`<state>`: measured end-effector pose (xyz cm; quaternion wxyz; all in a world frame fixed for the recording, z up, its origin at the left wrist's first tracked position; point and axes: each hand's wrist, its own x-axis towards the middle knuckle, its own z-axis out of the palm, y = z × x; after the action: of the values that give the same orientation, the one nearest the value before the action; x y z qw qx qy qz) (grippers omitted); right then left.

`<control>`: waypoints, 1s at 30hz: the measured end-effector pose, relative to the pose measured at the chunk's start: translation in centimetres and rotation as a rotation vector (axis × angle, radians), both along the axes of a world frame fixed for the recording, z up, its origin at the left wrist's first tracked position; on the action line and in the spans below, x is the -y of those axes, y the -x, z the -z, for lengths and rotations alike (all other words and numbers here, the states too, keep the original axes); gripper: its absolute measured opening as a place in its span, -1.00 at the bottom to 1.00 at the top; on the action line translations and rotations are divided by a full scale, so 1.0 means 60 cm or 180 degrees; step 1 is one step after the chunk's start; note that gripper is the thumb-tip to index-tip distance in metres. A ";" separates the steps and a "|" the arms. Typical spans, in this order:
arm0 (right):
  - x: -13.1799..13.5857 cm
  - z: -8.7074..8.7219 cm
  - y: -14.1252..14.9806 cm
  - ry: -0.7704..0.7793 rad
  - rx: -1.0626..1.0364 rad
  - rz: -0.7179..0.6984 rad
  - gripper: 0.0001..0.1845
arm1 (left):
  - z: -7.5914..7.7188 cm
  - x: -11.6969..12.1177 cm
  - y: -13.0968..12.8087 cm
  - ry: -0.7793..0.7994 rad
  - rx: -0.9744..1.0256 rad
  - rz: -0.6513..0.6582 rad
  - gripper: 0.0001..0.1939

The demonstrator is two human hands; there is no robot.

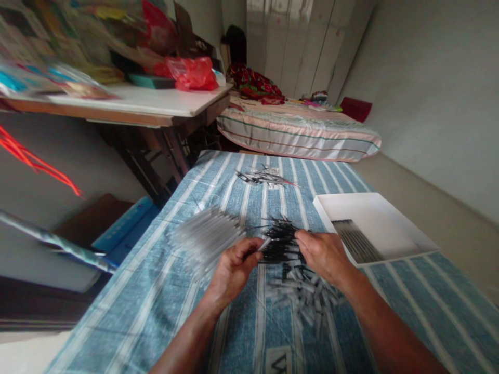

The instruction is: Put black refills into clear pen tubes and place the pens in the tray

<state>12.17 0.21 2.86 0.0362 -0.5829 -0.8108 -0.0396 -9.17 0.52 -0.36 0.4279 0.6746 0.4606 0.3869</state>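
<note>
I am observing, at frame centre, the left hand [236,262] pinching a pale tube [265,243]; right of it, the right hand [322,253] is bordering the black rods [281,243], its grip indeterminable.

- Right hand [322,254], nearer the white box [366,213]: wholly bare.
- Right forearm [384,317]: bare as far as shown, tapering toward the hand.
- Left hand [236,262] and left forearm [191,332], farther from that box: likewise bare.
</note>
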 end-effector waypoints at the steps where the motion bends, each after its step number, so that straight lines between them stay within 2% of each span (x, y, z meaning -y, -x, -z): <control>1: 0.000 -0.002 -0.001 0.0019 0.0035 -0.0009 -0.73 | 0.000 0.001 0.000 0.0007 -0.0007 0.0038 -0.80; 10: 0.009 -0.022 0.001 0.0179 0.0434 -0.0184 -0.73 | 0.009 0.002 -0.004 -0.0069 -0.0193 0.0214 -0.81; 16: 0.010 -0.025 -0.005 0.0240 0.0569 -0.0181 -0.75 | 0.009 0.003 -0.004 -0.0080 -0.0190 0.0261 -0.82; 20: 0.016 -0.030 -0.002 0.0244 0.0623 -0.0340 -0.78 | 0.007 0.005 -0.005 -0.0041 -0.0235 0.0397 -0.83; 25: 0.023 -0.040 0.008 0.0213 0.0799 -0.0602 -0.81 | 0.001 0.009 -0.010 0.0224 -0.0330 0.0569 -0.82; 30: 0.021 -0.043 0.014 0.0264 0.0738 -0.0663 -0.85 | 0.003 0.010 -0.012 0.0725 0.0049 0.0708 -0.84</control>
<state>11.33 -1.06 5.42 -0.0778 -0.4881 -0.8665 -0.0691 -8.48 -0.11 -0.56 0.5454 0.6655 0.4207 0.2876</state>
